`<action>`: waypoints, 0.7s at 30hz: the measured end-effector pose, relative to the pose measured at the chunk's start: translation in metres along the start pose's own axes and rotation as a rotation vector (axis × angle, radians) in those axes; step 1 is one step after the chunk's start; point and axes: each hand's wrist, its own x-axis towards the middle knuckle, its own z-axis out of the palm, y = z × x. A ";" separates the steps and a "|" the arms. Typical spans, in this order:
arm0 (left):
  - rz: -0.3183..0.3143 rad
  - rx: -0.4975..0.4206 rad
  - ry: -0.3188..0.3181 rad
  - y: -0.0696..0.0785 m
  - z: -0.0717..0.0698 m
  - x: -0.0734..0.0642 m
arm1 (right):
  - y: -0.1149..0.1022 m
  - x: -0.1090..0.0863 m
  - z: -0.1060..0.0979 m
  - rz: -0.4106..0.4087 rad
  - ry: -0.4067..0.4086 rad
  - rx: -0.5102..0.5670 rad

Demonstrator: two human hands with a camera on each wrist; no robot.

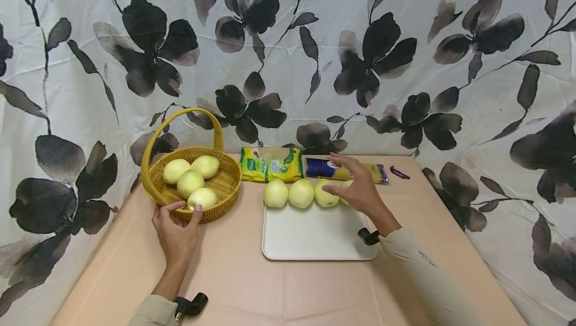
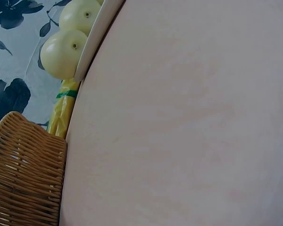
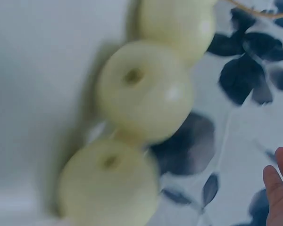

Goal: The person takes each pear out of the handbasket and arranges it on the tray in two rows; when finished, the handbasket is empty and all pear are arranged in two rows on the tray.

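Note:
My left hand is at the near rim of a yellow wicker basket, its thumb and index finger spread apart. Several pale yellow-green apples lie in the basket, one close to the thumb and index tips. My right hand hovers over the right end of a row of similar apples on the far edge of a white tray. Its thumb and fingers are apart, and it partly hides the last apple. Straight fingers show in the right wrist view; the left wrist view shows no hand.
Behind the tray lie a green-yellow food packet and a blue-and-yellow pack, partly hidden by my right hand. A small dark purple item lies right of them. Flowered cloth hangs behind the table.

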 end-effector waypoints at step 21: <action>-0.009 -0.017 0.008 0.000 0.001 -0.001 | -0.090 0.072 0.130 -0.136 -0.125 0.348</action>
